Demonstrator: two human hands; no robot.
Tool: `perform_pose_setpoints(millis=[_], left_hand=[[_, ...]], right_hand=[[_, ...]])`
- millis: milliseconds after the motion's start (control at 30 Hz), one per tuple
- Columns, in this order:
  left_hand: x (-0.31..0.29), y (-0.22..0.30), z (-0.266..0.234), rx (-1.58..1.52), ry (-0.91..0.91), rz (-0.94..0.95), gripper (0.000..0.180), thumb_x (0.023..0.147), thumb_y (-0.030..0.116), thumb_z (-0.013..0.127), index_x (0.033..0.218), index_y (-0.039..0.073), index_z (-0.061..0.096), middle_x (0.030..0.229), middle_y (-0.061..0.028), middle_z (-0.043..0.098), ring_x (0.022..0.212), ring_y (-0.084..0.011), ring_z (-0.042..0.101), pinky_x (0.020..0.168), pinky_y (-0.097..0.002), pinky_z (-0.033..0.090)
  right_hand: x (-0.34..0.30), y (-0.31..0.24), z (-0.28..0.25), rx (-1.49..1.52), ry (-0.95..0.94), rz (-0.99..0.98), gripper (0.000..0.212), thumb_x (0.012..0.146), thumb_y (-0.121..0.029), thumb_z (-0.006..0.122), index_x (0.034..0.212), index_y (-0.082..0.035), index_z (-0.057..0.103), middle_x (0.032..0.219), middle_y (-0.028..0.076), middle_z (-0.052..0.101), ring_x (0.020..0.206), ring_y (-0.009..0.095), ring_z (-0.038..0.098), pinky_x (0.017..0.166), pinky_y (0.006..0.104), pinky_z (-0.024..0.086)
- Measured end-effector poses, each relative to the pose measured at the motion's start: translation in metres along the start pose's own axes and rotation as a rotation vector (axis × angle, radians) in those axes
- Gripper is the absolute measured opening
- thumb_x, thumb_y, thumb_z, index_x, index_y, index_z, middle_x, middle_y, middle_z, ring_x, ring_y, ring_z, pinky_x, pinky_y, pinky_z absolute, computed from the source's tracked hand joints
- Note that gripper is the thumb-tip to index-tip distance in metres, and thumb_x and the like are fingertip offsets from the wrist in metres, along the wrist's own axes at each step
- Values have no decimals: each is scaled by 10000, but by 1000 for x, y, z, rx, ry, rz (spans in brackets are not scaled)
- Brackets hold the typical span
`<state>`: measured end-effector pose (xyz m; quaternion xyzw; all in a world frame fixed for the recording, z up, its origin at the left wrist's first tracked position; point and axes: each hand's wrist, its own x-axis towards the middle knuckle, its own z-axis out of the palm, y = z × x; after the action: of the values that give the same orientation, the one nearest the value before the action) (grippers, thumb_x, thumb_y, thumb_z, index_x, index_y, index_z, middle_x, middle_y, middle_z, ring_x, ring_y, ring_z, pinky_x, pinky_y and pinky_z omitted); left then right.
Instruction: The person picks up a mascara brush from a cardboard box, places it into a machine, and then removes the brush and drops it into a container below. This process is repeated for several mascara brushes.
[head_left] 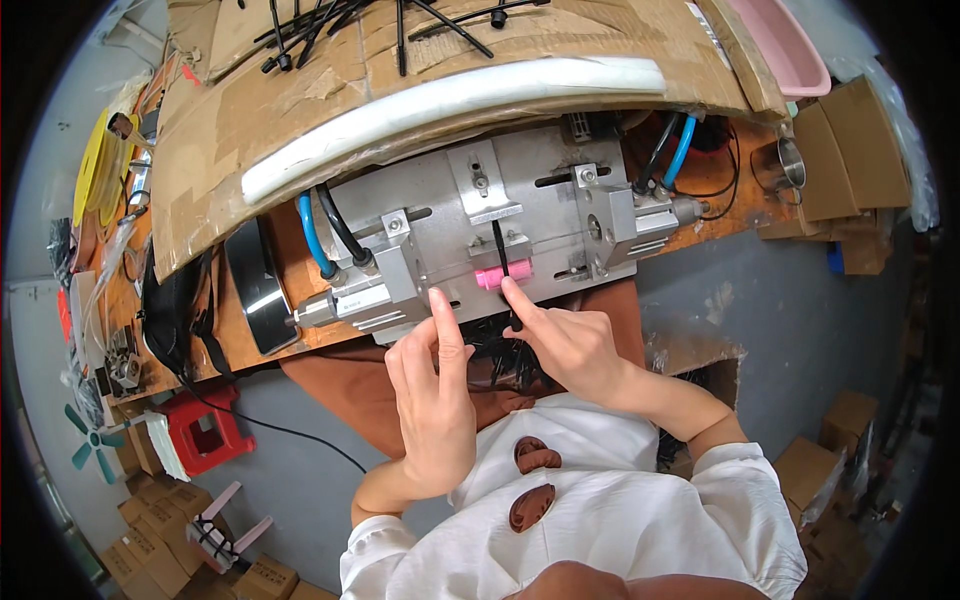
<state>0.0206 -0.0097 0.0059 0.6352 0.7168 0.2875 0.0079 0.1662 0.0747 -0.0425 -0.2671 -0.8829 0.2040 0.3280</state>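
Note:
At the middle of a metal fixture (440,185), a thin black rod (500,243) runs toward me across a pink block (490,277). My right hand (575,345) pinches the rod's near end, with the index fingertip on it beside the pink block and the thumb lower down; the fingers partly hide that end. My left hand (435,395) is raised just in front of the fixture's left clamp block (400,262), index finger stretched up, with nothing in it. A second clamp block (600,222) faces it on the right. Below my hands, several black pieces (510,365) lie on my lap.
A cardboard sheet (350,110) with a white foam strip (450,115) overhangs the fixture, several black rods (400,40) lying on it. Blue hoses (316,238) and black ones reach the cylinders. A phone (258,290) lies left, a metal cup (778,165) right, a red stool (205,430) below.

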Motion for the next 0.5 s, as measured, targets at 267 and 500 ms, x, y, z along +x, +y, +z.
perform_pose_setpoints(millis=[267,500], left_hand=[[106,-21,-19,-65,143,311,585,722,-111,554,1293,18,548,895,-114,523,853,-263,498,783,-361,429],[270,-55,-28,113,26,670,188,781,-52,606,962,-3,618,999,-174,562,977,-338,525,869,-367,441]], right_hand=[[7,0,-26,-103,-81,42,654,684,-84,778,1289,-8,542,652,47,561,507,166,539,449,299,421],[141,43,-88,-487,334,-298,274,768,-32,595,1032,-94,639,748,54,626,602,226,625,483,322,479]])
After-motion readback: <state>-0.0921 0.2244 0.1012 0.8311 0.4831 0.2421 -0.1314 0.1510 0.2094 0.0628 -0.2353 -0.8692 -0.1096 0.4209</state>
